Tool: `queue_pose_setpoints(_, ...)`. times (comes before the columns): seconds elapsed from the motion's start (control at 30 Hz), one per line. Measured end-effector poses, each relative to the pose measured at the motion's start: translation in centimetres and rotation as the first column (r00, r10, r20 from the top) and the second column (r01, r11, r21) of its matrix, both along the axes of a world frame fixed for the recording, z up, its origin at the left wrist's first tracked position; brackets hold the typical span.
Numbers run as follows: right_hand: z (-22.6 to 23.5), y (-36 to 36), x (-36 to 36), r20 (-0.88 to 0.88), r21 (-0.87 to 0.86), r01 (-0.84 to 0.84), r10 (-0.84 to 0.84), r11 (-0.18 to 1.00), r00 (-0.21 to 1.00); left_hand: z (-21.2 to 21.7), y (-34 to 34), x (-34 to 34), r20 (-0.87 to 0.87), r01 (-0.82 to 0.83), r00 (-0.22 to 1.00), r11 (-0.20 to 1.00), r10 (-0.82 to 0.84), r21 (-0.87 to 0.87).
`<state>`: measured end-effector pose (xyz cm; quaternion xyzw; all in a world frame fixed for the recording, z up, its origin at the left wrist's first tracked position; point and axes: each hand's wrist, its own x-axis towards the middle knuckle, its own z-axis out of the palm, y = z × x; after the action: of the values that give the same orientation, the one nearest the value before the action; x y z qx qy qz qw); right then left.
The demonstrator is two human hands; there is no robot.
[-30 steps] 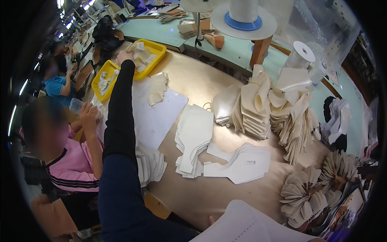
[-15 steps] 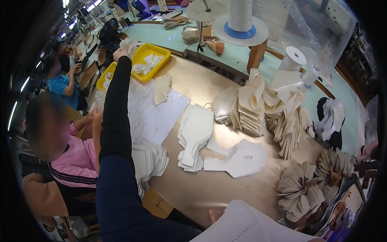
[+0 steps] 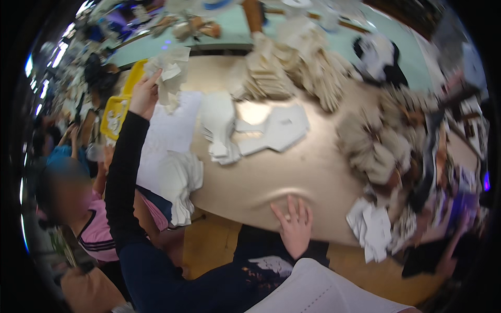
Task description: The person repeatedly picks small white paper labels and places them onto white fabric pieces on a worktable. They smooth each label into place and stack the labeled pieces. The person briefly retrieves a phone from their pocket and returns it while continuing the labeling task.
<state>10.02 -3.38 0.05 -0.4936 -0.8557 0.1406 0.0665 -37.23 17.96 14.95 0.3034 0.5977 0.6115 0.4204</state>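
Note:
My left arm stretches toward the far left. My left hand [image 3: 145, 94] is closed on thin pale pieces [image 3: 169, 73], blurred by motion, beside a yellow tray [image 3: 136, 76]. Below them lies a white marbled board [image 3: 169, 125]. Near the table's front edge, my right hand [image 3: 295, 224] rests palm down with fingers spread, holding nothing. Between the hands are a stack of white cut pieces [image 3: 218, 117] and a flat pile of white curved pieces [image 3: 282, 129]. Another white stack [image 3: 180, 180] sits at the table's left edge.
Bundled beige pieces [image 3: 269, 68] stand at the back of the brown table [image 3: 250, 190]. Fanned bundles [image 3: 370, 148] and loose white pieces [image 3: 371, 227] lie to the right. A smaller yellow tray [image 3: 114, 119] and a co-worker in pink [image 3: 96, 229] are at left.
The view has swung to the right and down. My right hand, mostly hidden before, now shows whole on the table. My left hand has come back from beyond the tray with the pale pieces.

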Motion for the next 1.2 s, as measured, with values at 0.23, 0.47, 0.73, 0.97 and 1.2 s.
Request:
queue_pose_setpoints(0.23,-0.8,-0.4,0.5,-0.056,0.147,-0.008,0.016,0.989,0.998,-6.3,-3.7,19.7,-0.207,0.291,0.946,0.935,-0.249,0.205)
queue_pose_setpoints(0.47,0.3,-0.9,5.8,-0.41,-0.077,-0.264,0.211,0.962,0.887,-9.2,-9.1,33.5,-0.629,0.658,0.539,0.746,-0.56,-0.101)
queue_pose_setpoints(0.73,0.6,1.2,9.0,-0.605,-0.108,-0.154,0.058,0.982,0.794,11.5,-17.6,33.9,-0.624,0.921,0.387,0.25,-0.679,0.3)
queue_pose_setpoints(0.97,1.7,5.5,7.3,-0.51,0.083,0.063,-0.012,0.995,0.86,14.7,-20.8,32.8,-0.641,0.893,0.106,-0.21,-0.76,0.398)
queue_pose_setpoints(1.2,-0.4,9.0,4.2,-0.148,0.223,-0.109,0.144,0.969,0.978,14.6,-25.2,30.7,-0.531,0.905,0.188,-0.065,-0.826,0.421)
